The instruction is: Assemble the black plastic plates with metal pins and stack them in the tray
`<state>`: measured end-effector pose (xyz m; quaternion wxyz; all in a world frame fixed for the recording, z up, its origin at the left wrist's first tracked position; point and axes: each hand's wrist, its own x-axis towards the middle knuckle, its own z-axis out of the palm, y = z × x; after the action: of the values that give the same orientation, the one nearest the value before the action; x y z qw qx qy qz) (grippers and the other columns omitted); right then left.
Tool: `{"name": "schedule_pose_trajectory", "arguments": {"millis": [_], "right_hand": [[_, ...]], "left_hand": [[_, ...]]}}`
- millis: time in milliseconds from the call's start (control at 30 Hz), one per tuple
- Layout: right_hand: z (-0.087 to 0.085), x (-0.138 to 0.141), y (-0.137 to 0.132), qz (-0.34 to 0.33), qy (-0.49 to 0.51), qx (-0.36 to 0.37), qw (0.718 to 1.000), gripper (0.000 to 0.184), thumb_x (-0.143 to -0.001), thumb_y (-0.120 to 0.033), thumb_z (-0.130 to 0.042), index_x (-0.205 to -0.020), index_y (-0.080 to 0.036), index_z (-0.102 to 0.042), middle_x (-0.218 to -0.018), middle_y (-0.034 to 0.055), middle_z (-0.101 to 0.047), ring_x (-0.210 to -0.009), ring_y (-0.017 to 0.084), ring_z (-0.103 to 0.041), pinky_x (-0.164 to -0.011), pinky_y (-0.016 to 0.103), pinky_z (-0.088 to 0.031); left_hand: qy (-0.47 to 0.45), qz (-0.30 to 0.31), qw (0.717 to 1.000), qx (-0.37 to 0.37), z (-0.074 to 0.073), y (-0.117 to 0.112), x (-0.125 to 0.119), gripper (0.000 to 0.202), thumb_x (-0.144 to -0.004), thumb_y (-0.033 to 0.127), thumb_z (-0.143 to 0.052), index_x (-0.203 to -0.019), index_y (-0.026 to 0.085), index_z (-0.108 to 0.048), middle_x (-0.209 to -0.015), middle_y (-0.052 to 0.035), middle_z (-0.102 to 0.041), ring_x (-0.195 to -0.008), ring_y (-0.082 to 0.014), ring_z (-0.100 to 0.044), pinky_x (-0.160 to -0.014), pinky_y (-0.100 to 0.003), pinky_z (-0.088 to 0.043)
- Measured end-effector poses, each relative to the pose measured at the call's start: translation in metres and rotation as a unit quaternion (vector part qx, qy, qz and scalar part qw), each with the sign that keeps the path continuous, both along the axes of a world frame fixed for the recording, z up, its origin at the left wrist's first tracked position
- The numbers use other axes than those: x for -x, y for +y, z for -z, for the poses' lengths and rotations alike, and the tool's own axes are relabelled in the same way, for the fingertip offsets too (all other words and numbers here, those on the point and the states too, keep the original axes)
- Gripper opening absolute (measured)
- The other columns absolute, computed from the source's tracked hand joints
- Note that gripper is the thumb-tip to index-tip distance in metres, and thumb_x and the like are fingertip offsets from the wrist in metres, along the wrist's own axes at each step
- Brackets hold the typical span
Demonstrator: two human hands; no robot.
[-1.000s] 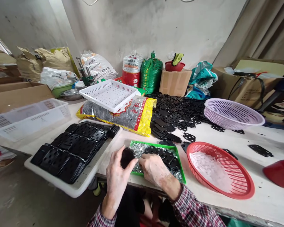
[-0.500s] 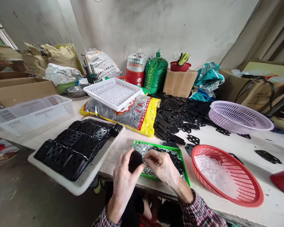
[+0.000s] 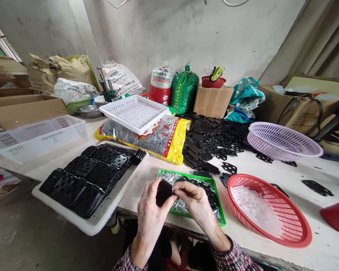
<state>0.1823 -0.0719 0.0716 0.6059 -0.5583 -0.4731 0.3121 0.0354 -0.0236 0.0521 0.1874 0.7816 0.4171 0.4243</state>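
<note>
My left hand [image 3: 151, 209] grips a flat black plate [image 3: 163, 193] between thumb and fingers, above the near left part of a green tray [image 3: 220, 210]. At the plate's right edge, the thumb and forefinger of my right hand [image 3: 194, 200] are pinched together. Whatever small piece they hold is hidden by the fingertips. Inside the tray lie many small silvery metal pins [image 3: 169, 176], with more black plates [image 3: 213, 196] on its right side.
Left stands a white tray [image 3: 93, 227] of stacked black plates. A red basket [image 3: 305, 235] with small whitish pieces and a lilac basket [image 3: 285, 148] are at right. Loose black plates [image 3: 214, 130] are heaped behind. A white perforated tray [image 3: 135, 111] rests on a yellow-edged bag [image 3: 177, 141].
The view has shifted slightly. Both hands stay at the black plate over the green tray, with the plate turned a little between them.
</note>
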Motion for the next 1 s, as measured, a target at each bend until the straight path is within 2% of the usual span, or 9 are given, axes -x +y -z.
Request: {"name": "schedule_pose_trajectory", "arguments": {"millis": [167, 367, 533, 633, 700, 800, 900, 1000], "right_hand": [[0.002, 0.003, -0.003, 0.052, -0.031, -0.020, 0.998, 0.018, -0.081, -0.025, -0.063, -0.095, -0.018, -0.072, -0.078, 0.0022, -0.072, -0.072, 0.017, -0.067, -0.069, 0.026, -0.053], [-0.009, 0.008, -0.009, 0.102, -0.172, -0.034, 0.979, 0.033, -0.084, -0.017, -0.054, -0.115, -0.017, -0.067, -0.075, -0.0009, -0.072, -0.065, 0.014, -0.068, -0.069, 0.024, -0.055], [-0.020, 0.008, -0.014, 0.120, -0.267, -0.067, 0.954, 0.043, -0.082, -0.012, -0.048, -0.122, -0.014, -0.064, -0.076, 0.0011, -0.072, -0.066, 0.014, -0.068, -0.069, 0.023, -0.055], [-0.024, 0.006, -0.011, 0.102, -0.269, -0.038, 0.957, 0.044, -0.079, -0.011, -0.048, -0.119, -0.014, -0.066, -0.069, 0.0000, -0.069, -0.060, 0.014, -0.064, -0.063, 0.024, -0.052], [-0.024, 0.005, -0.006, 0.085, -0.224, -0.007, 0.971, 0.041, -0.078, -0.012, -0.051, -0.116, -0.015, -0.068, -0.066, -0.0011, -0.067, -0.057, 0.014, -0.062, -0.061, 0.024, -0.051], [-0.023, 0.002, 0.000, 0.040, -0.103, 0.006, 0.994, 0.031, -0.079, -0.019, -0.062, -0.109, -0.017, -0.071, -0.070, -0.0004, -0.067, -0.062, 0.015, -0.063, -0.061, 0.025, -0.052], [-0.027, -0.003, 0.004, -0.040, -0.052, -0.021, 0.998, 0.018, -0.080, -0.027, -0.071, -0.095, -0.019, -0.077, -0.086, 0.0043, -0.070, -0.078, 0.019, -0.067, -0.069, 0.027, -0.055], [-0.040, -0.006, 0.009, -0.148, -0.126, -0.065, 0.979, 0.015, -0.088, -0.029, -0.069, -0.095, -0.024, -0.080, -0.103, 0.0068, -0.071, -0.097, 0.022, -0.067, -0.086, 0.032, -0.055]], "left_hand": [[0.019, -0.004, 0.998, -0.053, 0.001, -0.002, -0.003, 0.052, -0.088, 0.030, -0.069, -0.135, 0.021, -0.049, -0.121, -0.0135, -0.065, -0.111, -0.0302, -0.065, -0.090, -0.045, -0.057], [0.056, -0.020, 0.993, -0.097, 0.000, -0.008, -0.005, 0.055, -0.088, 0.030, -0.069, -0.138, 0.019, -0.048, -0.122, -0.0154, -0.065, -0.110, -0.0312, -0.067, -0.085, -0.042, -0.059], [0.066, -0.016, 0.992, -0.109, -0.002, -0.009, -0.004, 0.053, -0.089, 0.028, -0.068, -0.138, 0.019, -0.049, -0.124, -0.0154, -0.065, -0.110, -0.0306, -0.067, -0.085, -0.041, -0.059], [0.055, 0.004, 0.994, -0.093, -0.002, -0.008, -0.004, 0.051, -0.088, 0.026, -0.068, -0.136, 0.019, -0.052, -0.124, -0.0147, -0.065, -0.111, -0.0308, -0.066, -0.088, -0.043, -0.057], [0.027, 0.016, 0.998, -0.051, -0.003, -0.006, -0.005, 0.050, -0.087, 0.026, -0.068, -0.134, 0.020, -0.054, -0.123, -0.0141, -0.065, -0.112, -0.0310, -0.064, -0.089, -0.044, -0.056], [-0.051, 0.042, 0.994, 0.083, -0.007, -0.003, -0.002, 0.049, -0.084, 0.027, -0.069, -0.131, 0.022, -0.058, -0.119, -0.0108, -0.066, -0.097, -0.0262, -0.067, -0.079, -0.039, -0.057], [-0.121, 0.114, 0.955, 0.246, -0.012, 0.005, 0.008, 0.052, -0.080, 0.034, -0.072, -0.130, 0.024, -0.062, -0.114, -0.0076, -0.068, -0.077, -0.0191, -0.064, -0.064, -0.031, -0.055], [-0.187, 0.194, 0.898, 0.347, -0.014, 0.016, 0.026, 0.053, -0.077, 0.040, -0.074, -0.127, 0.023, -0.067, -0.099, -0.0058, -0.070, -0.077, -0.0196, -0.063, -0.066, -0.030, -0.054]]}}
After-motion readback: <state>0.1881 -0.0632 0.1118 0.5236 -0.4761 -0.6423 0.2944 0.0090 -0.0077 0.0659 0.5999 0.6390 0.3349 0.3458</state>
